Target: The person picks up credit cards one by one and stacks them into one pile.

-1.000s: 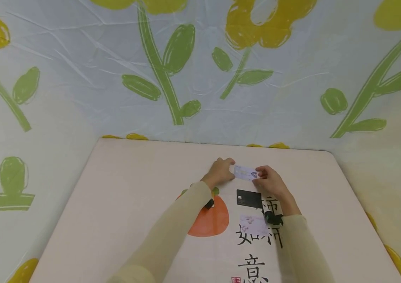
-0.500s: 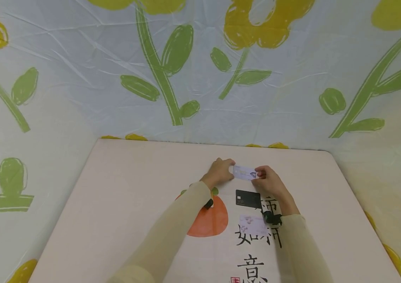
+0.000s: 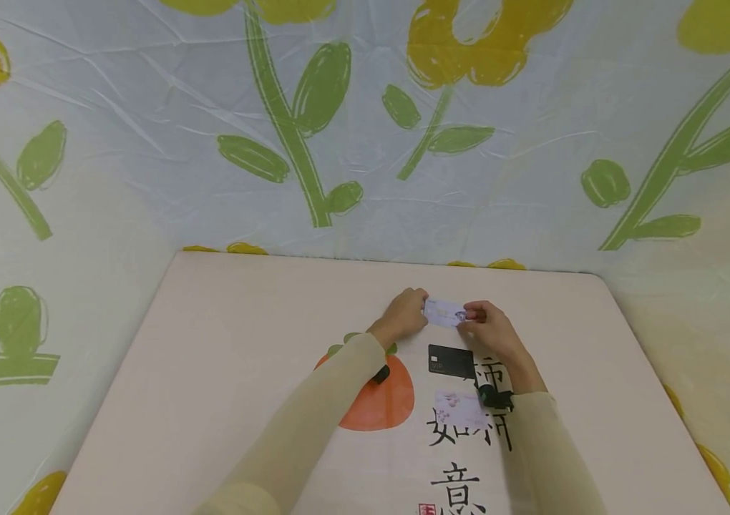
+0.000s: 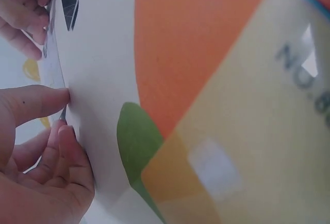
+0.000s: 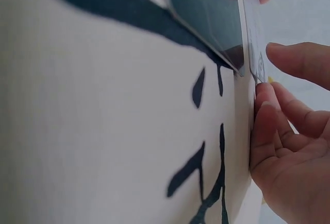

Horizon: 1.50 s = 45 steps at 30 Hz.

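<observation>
A flowered cloth (image 3: 146, 186) rises behind the pale tabletop (image 3: 242, 322), which bears printed brush characters (image 3: 459, 493) and an orange persimmon (image 3: 374, 408). Toward the far edge, the left hand (image 3: 406, 315) keeps a narrow grip, thumb and fingertips pinching the left end of a pale lilac card (image 3: 444, 313). The right hand (image 3: 492, 332) holds the right end, its grip also narrow. The card therefore spans the gap between the hands; whether its underside touches the tabletop cannot be told. Because each grip covers only a margin, an uneven pull would probably skew or bow the card, and loosening one side first could let it swing or slip.

Nearer the person lie the blossom-printed card (image 3: 458, 410) and, between it and the held one, the black VIP card (image 3: 451, 362). A release too close to the black card risks an overlap. The small right wrist camera (image 3: 495, 396) sits near both lower cards in the head view; a low sweep of that wrist could nudge either out of place.
</observation>
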Available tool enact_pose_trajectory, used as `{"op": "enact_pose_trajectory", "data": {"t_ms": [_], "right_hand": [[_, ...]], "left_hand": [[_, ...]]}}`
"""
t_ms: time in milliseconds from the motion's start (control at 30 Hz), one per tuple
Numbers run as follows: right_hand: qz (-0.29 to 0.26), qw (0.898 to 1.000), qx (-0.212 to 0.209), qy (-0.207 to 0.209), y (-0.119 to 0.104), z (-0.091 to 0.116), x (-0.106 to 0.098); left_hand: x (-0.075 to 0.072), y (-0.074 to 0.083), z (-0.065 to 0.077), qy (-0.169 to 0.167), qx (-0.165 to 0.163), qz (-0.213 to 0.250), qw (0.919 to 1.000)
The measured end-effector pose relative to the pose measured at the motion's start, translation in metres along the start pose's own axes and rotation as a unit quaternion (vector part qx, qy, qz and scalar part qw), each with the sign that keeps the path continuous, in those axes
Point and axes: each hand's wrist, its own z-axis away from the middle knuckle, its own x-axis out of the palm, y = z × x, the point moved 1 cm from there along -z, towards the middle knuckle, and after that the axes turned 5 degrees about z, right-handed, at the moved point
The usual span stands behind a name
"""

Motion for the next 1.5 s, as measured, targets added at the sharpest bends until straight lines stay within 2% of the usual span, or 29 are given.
{"op": "enact_pose_trajectory", "data": {"t_ms": [133,267,433,633,967,1200,1500], "right_hand": [[-0.015,1.0,0.004,0.005,-0.001,0.0,0.0],[-0.028,0.999,0.016,0.01,-0.003,0.002,0.001],[-0.063,0.998,0.021,0.007,-0.001,0.003,0.001],[-0.098,0.995,0.028,-0.001,-0.001,0.005,0.003],[-0.153,0.988,0.02,-0.015,-0.011,0.012,0.006],[-0.164,0.986,0.018,-0.021,-0.026,0.016,0.017],[-0.199,0.979,0.015,-0.036,-0.042,0.021,0.036]], "left_hand": [[-0.001,0.0,0.001,-0.005,-0.004,0.033,0.9994],[-0.002,-0.001,0.003,-0.014,-0.009,0.085,0.9962],[-0.006,-0.003,0.008,-0.023,-0.016,0.155,0.9875],[-0.009,-0.008,0.012,-0.025,-0.026,0.21,0.9771],[-0.02,-0.019,0.025,-0.026,-0.04,0.276,0.96],[-0.032,-0.033,0.037,-0.026,-0.028,0.27,0.9621],[-0.047,-0.055,0.059,-0.039,-0.027,0.313,0.9486]]}}
